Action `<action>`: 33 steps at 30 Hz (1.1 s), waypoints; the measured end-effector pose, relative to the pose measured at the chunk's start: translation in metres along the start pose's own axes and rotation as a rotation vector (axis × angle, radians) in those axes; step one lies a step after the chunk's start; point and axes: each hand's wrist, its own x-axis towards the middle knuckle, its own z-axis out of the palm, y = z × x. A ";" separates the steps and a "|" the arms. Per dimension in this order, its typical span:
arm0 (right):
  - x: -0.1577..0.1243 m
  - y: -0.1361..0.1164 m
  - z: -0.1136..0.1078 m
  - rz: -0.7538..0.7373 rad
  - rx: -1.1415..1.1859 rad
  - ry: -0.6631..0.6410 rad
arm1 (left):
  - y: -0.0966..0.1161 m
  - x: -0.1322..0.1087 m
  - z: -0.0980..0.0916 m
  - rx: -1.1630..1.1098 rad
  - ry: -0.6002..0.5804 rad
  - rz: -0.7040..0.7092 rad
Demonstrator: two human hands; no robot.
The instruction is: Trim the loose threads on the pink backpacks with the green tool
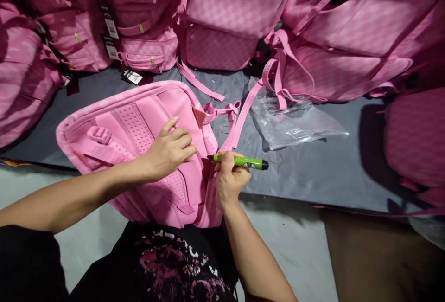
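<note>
A pink backpack (163, 107) lies tilted in front of me, its padded back panel facing up and its lower part against my black shirt. On that panel my left hand (170, 151) presses down, most fingers curled onto the fabric and one finger sticking out; the thumb is hidden. My right hand (231, 179) grips a green marker (252, 162) with a black end. The marker's dark tip points left, close to the backpack's side edge. Pink webbing straps (245, 116) run from that side, one of them knotted.
Pink backpacks (239, 5) stand in a row along the back of the dark table (333, 163), several with tags (132, 76). A crumpled clear plastic bag (295, 123) lies right of the straps. Another pink bag (417, 139) stands at the right edge.
</note>
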 end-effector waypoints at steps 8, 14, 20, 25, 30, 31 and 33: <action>0.018 -0.003 0.007 -0.196 -0.229 -0.136 | -0.006 -0.003 0.014 0.015 0.092 0.056; 0.026 -0.005 0.008 -0.282 -0.362 -0.157 | -0.007 -0.002 0.020 0.009 0.117 0.047; 0.025 -0.003 0.009 -0.365 -0.401 -0.161 | -0.010 0.000 0.023 0.016 0.101 0.035; 0.028 -0.001 0.009 -0.370 -0.396 -0.179 | -0.007 -0.002 0.024 0.001 0.097 0.031; 0.030 -0.001 0.002 -0.288 -0.436 -0.209 | -0.017 0.009 0.012 -0.010 0.001 0.082; 0.028 -0.003 -0.001 -0.257 -0.433 -0.202 | -0.022 0.013 0.006 -0.012 -0.065 0.113; 0.022 -0.009 -0.006 -0.178 -0.326 -0.181 | -0.031 0.021 -0.011 0.007 -0.210 0.146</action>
